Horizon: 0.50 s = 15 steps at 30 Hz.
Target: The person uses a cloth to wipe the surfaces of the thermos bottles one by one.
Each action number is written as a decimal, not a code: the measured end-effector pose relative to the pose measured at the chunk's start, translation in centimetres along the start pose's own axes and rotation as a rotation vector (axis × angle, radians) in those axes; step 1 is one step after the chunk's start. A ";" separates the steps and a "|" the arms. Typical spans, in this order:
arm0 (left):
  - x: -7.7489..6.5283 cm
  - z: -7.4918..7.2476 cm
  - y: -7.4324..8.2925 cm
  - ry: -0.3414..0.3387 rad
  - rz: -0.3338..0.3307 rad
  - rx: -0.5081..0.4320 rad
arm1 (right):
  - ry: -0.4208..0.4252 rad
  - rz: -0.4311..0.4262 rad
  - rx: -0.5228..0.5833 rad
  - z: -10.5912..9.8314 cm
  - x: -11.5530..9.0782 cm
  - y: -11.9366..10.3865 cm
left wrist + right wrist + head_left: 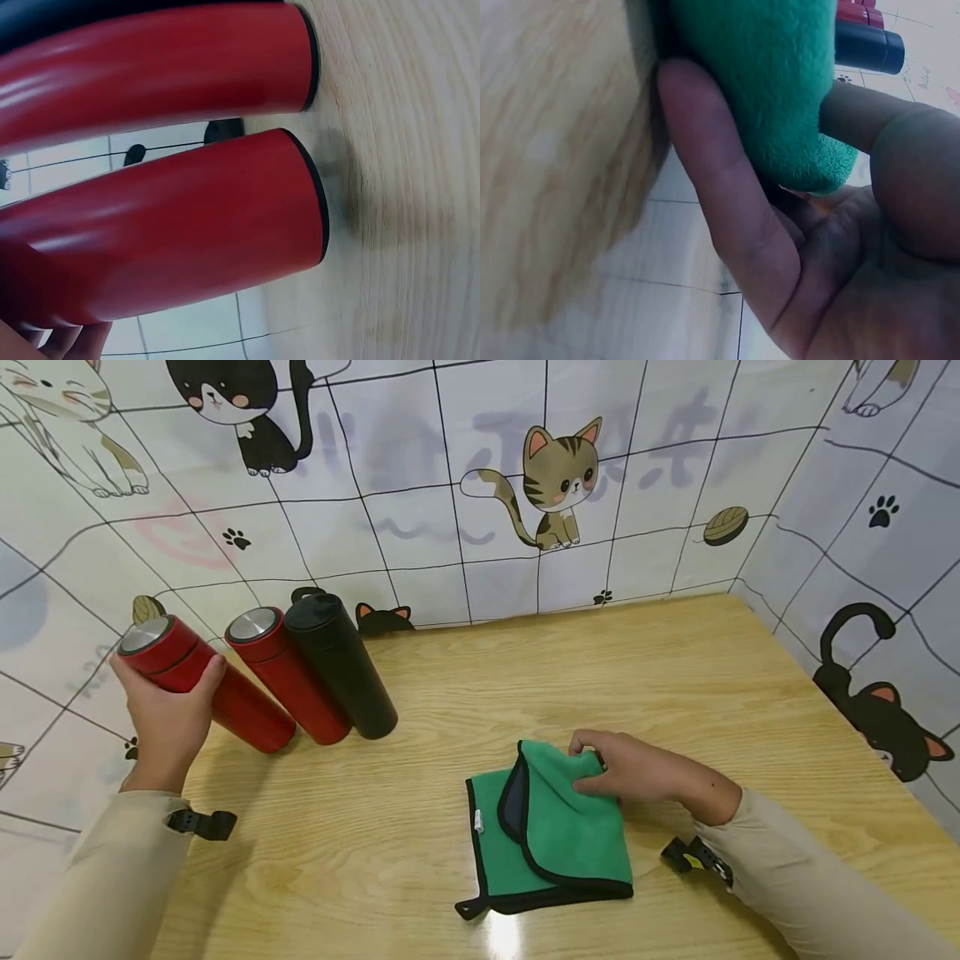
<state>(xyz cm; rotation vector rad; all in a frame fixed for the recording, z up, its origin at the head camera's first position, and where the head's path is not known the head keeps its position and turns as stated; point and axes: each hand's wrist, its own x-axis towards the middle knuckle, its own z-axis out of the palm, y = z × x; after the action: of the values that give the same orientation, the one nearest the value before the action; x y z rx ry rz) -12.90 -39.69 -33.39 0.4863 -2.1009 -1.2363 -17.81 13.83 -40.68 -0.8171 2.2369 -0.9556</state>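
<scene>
My left hand (168, 718) grips a red thermos (251, 710) with a silver lid top at the left end of the table. In the left wrist view, the base of this thermos (225, 210) is close over the wood, and curled fingers (86, 341) show at its side. Right beside it stand a second red thermos (307, 693) and a black thermos (348, 677). My right hand (637, 768) pinches the right upper edge of a folded green towel (577, 835) with black trim. In the right wrist view, the towel (772, 90) lies between thumb and fingers.
The wooden table (360, 852) has a back edge against a wall sheet (405, 452) printed with cats and grid lines. Another printed sheet (847, 552) borders the right side. Black straps with small devices sit on both wrists.
</scene>
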 end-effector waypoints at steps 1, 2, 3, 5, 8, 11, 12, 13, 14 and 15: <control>0.3 0.3 -0.2 -0.010 0.003 0.000 | -0.016 0.003 0.013 0.0 -0.1 0.0; 0.5 0.5 -0.3 -0.019 0.006 0.003 | -0.028 0.001 0.022 0.0 -0.1 0.1; 0.7 0.7 -0.4 -0.025 0.010 0.004 | -0.039 -0.003 0.030 0.0 -0.1 0.1; 1.0 1.0 -0.6 -0.033 0.017 0.007 | -0.070 -0.002 0.055 0.1 -0.1 0.1; 1.0 1.3 -1.0 -0.047 0.013 0.013 | -0.119 -0.009 0.076 0.5 0.0 0.0; 1.0 1.4 -1.4 -0.062 0.014 0.026 | -0.159 -0.011 0.090 1.0 0.0 0.0; 1.0 1.5 -1.5 -0.069 0.016 0.030 | -0.166 -0.012 0.095 1.0 0.0 -0.1; 1.1 1.6 -1.6 -0.076 0.023 0.031 | -0.167 -0.013 0.097 1.1 0.0 0.0; 1.1 1.7 -1.7 -0.083 0.029 0.030 | -0.165 -0.012 0.095 1.1 0.0 0.0; 1.2 1.8 -1.7 -0.090 0.030 0.027 | -0.161 -0.011 0.093 1.1 -0.1 0.0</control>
<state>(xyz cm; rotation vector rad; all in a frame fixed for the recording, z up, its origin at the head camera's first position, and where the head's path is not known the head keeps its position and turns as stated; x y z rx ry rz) -15.02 -40.12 -35.11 0.4160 -2.1952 -1.2345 -16.97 13.41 -41.32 -0.8347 2.0374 -0.9569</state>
